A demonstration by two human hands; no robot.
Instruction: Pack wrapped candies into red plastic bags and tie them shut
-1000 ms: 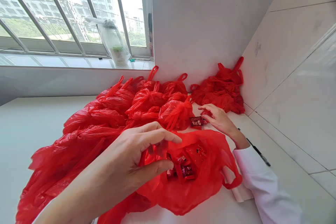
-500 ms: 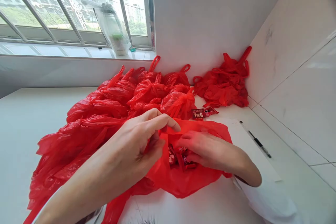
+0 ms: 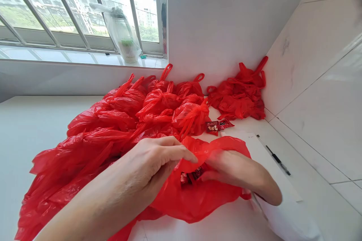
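Note:
An open red plastic bag (image 3: 195, 203) lies in front of me, with small dark red packets (image 3: 185, 177) showing inside its mouth. My left hand (image 3: 161, 158) pinches the left part of the bag's rim between thumb and fingers. Reaching in from the right, my right hand (image 3: 223, 163) is inside the bag above the packets. Red film and blur cover most of its fingers, so what they hold, if anything, cannot be made out.
Tied red bags (image 3: 127, 105) are heaped at the left and centre. Loose red bags (image 3: 240, 94) sit in the back right corner. Two packets (image 3: 212, 127), paper (image 3: 249, 143) and a pen (image 3: 278, 159) lie nearby. A wrapped jar (image 3: 126, 41) stands on the windowsill.
My left hand has come down onto the bag's rim and closed on it. My right hand has gone deeper into the bag, and the rim now covers more of the packets. The view has shifted slightly.

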